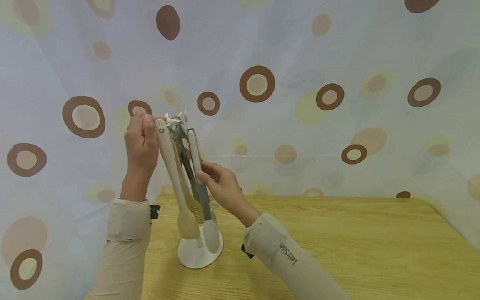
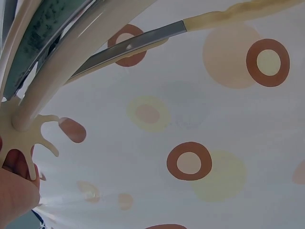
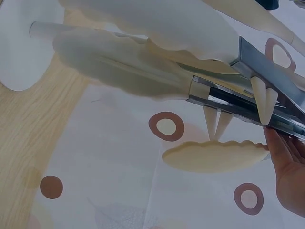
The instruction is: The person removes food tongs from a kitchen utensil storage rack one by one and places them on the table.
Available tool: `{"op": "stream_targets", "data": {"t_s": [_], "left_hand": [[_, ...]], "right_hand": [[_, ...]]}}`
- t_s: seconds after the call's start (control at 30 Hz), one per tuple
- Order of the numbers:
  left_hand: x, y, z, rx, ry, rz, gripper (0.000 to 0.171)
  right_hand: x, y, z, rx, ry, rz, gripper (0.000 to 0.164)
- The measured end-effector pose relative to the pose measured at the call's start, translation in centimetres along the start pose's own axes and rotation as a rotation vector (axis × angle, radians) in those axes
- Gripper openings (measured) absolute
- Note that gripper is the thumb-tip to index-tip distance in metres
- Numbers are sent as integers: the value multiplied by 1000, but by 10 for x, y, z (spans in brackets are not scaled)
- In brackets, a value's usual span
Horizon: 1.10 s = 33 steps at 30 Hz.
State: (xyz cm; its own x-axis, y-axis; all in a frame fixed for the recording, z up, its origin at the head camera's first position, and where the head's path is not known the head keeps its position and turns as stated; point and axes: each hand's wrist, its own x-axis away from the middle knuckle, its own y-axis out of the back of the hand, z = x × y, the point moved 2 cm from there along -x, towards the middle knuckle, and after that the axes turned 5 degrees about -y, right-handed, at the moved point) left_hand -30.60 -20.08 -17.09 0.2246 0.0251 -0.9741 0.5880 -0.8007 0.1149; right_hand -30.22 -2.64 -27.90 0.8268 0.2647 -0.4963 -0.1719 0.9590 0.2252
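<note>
Steel tongs (image 1: 203, 199), pale-tipped, sit pinched in R hand (image 1: 225, 188); L hand (image 1: 141, 143) grips hub (image 2: 28, 134) of white utensil rack (image 1: 193, 260). Tongs tilt over its base; prob. mid-hooking or -unhooking, next move calls for steady rack.

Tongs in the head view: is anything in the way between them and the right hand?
Nothing visible: the right hand has its thumb on the tongs. The beige utensil hangs to their left, not between, and the left hand is up at the stand's top.
</note>
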Motion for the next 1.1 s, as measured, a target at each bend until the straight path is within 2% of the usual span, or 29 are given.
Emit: {"op": "stream_targets", "data": {"t_s": [0.5,1.1], "left_hand": [[1,1,1,5,-7,0,41],[-1,0,-4,-1,3,-21,40]], "right_hand": [[-2,10,1,-24,20,-23,39],[11,30,-1,-59,11,-14,39]]}}
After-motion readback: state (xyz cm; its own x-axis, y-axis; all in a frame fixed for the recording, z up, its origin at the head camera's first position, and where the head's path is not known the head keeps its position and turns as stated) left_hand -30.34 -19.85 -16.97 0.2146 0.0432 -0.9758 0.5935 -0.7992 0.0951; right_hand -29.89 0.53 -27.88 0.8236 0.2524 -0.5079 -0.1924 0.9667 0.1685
